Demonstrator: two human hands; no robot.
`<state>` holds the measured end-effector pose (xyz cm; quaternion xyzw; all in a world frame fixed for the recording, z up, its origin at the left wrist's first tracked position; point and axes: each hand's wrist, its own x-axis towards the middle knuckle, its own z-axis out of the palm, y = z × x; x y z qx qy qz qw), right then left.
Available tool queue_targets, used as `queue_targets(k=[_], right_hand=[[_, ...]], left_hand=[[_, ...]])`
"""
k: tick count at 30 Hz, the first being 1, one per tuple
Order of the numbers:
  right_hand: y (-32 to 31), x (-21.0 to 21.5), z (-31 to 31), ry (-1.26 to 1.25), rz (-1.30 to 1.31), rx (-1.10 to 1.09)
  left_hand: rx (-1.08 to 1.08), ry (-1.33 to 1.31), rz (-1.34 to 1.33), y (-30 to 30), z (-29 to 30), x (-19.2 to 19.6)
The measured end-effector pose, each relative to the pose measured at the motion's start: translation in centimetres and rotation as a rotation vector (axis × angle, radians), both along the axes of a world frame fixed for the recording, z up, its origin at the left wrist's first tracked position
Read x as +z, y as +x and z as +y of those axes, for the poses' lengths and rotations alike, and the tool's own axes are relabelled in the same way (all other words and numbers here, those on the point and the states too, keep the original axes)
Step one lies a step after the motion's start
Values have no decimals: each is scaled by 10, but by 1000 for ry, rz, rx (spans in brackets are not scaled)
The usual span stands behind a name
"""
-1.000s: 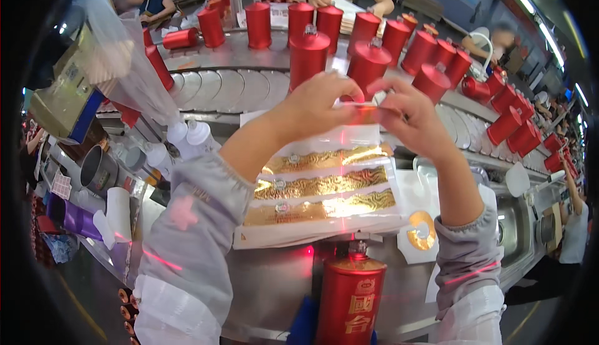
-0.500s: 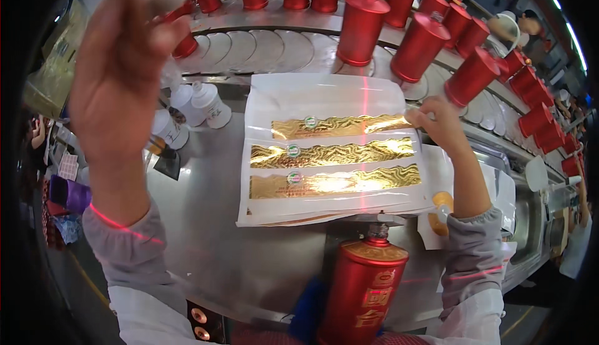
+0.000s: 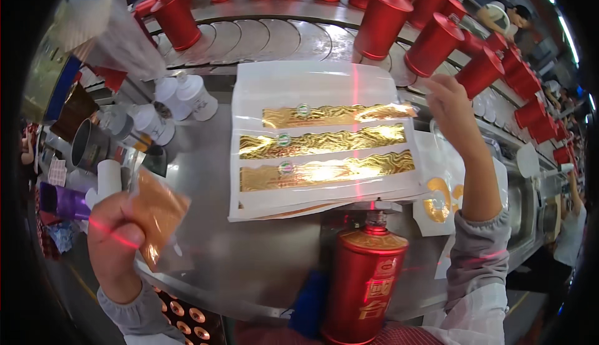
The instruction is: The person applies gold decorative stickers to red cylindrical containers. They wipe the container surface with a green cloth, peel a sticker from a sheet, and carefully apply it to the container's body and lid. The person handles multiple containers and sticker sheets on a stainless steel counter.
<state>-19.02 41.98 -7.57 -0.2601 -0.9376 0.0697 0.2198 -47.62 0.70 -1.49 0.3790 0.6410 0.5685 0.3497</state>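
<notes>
Half a second back the left hand was raised high toward the conveyor; now the left hand (image 3: 115, 245) is down at the near left edge of the steel table (image 3: 249, 257), fingers pinched together on a crumpled gold-tinted film (image 3: 156, 214) that looks peeled from the label sheet (image 3: 324, 139). Nearest of all, just this side of the sheet, a red bottle (image 3: 365, 282) with a gold collar stands upright at the table's front edge. The sheet lies flat beyond it, carrying three gold foil strips, one above another. The right hand (image 3: 452, 108) has slid to the sheet's far right corner, fingers curled close together at the end of the top strip; whether they grip anything I cannot tell. Left of the sheet stand small white bottles (image 3: 187, 95), and beyond it red bottles (image 3: 430, 45) ride the curved conveyor. The risks, as I judge them: the loose film could cling to the fingers or drop onto the sheet's sticky strips, and a hurried tug at the top strip could tear or crease the foil. The near bottle, so close to the forearms, could be knocked off the edge by an elbow.
</notes>
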Motion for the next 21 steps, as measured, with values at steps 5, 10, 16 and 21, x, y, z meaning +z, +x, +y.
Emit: queue_targets(k=[5, 10, 16, 21], right_hand=[[17, 12, -55, -91, -215, 354], [29, 3, -78, -79, -390, 321], [23, 15, -89, -115, -304, 331], [17, 14, -97, -227, -343, 404]], left_hand=[[32, 83, 36, 6, -9, -28], [-52, -8, -118, 6, 3, -17], [-50, -61, -73, 16, -10, -11], [-9, -124, -158, 20, -11, -9]])
